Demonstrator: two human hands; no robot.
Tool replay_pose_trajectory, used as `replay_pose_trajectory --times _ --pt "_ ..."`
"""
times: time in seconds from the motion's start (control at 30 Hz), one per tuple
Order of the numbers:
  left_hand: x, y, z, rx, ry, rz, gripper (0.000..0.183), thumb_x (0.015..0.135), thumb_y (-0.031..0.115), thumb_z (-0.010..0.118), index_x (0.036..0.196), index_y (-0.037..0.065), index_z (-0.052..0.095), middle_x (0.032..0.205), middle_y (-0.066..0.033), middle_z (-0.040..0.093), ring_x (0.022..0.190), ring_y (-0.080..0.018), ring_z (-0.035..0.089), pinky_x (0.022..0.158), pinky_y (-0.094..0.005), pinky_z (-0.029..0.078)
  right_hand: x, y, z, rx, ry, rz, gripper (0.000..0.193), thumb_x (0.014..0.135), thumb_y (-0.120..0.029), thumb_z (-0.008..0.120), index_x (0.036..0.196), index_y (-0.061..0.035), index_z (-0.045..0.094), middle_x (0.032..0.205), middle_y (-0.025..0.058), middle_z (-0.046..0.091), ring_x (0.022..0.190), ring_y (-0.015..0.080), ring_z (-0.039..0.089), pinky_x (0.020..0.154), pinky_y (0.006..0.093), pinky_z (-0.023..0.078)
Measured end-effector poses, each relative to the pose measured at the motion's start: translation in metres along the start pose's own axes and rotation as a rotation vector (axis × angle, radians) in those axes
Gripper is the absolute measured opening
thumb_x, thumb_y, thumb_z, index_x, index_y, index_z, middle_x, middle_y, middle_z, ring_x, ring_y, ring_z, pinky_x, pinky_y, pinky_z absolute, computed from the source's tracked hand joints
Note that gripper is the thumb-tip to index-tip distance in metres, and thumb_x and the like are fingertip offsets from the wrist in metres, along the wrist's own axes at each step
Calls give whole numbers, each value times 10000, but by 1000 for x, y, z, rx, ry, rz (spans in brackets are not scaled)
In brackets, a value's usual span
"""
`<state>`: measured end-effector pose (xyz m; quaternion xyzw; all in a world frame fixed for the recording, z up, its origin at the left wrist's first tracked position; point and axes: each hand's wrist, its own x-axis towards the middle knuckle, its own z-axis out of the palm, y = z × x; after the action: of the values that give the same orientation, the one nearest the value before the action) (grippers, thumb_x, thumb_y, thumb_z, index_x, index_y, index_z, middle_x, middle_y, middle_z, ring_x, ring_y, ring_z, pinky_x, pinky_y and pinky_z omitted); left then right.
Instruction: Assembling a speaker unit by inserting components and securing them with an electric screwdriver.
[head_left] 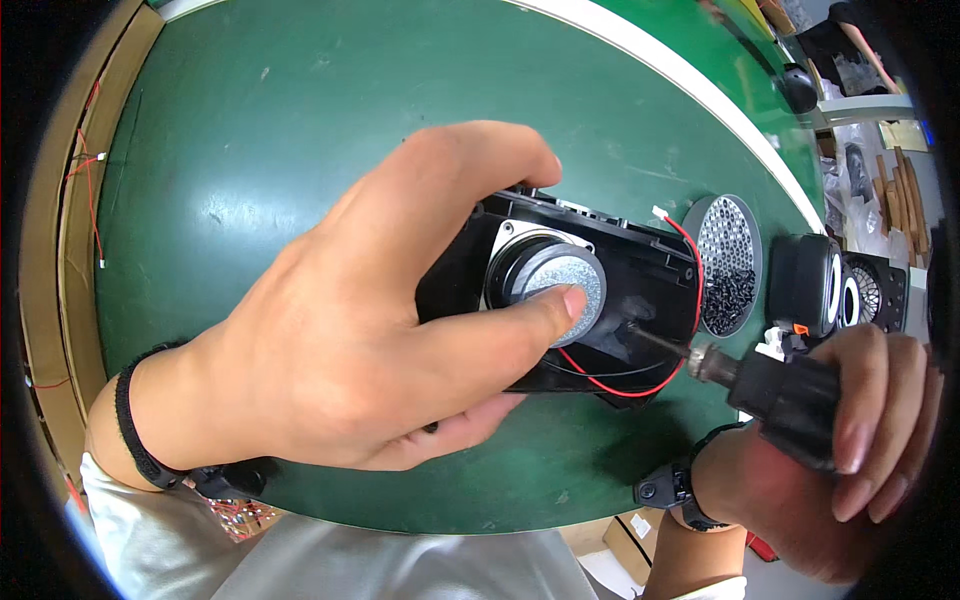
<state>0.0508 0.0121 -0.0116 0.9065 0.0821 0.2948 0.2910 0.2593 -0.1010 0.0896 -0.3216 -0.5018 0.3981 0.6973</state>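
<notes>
A black plastic speaker housing (655,262) lies open side up on the green table. Inside it sits a round speaker driver (568,268) with a grey magnet and a light metal frame. My left hand (350,330) is wrapped round the housing's left part, thumb pressed on the magnet. From the driver a red and black wire (640,392) loops past the housing's right end to a white plug. My right hand (870,440) grips a black power screwdriver (795,405). Its bit points left over the housing's right part; whether the tip touches, I cannot tell.
Beyond the housing's right end stands a grey oval dish (728,310) with black screws. Farther right are a black speaker-like unit (800,285) and a black part with a round grille (872,290). Cardboard (45,250) edges the table's left, with loose red wires.
</notes>
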Motion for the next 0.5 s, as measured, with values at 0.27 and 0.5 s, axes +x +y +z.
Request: replay_pose_trajectory --times 0.27,0.5 --pt "2 16 5 -16 30 -37 488 615 180 779 1090 77 734 1283 -318 458 1080 -401 556 860 -445 528 -24 -12 5 -32 207 204 256 791 -2 570 676 -120 373 610 0 427 516 85 438 664 218 386" --pt "-2 17 1 -29 30 -59 496 599 160 785 1084 77 727 1264 -310 471 1056 -392 562 825 -434 527 -7 5 0 -94 -46 97 163 868 -40 566 842 -89 413 640 -2 459 515 110 453 653 257 423"
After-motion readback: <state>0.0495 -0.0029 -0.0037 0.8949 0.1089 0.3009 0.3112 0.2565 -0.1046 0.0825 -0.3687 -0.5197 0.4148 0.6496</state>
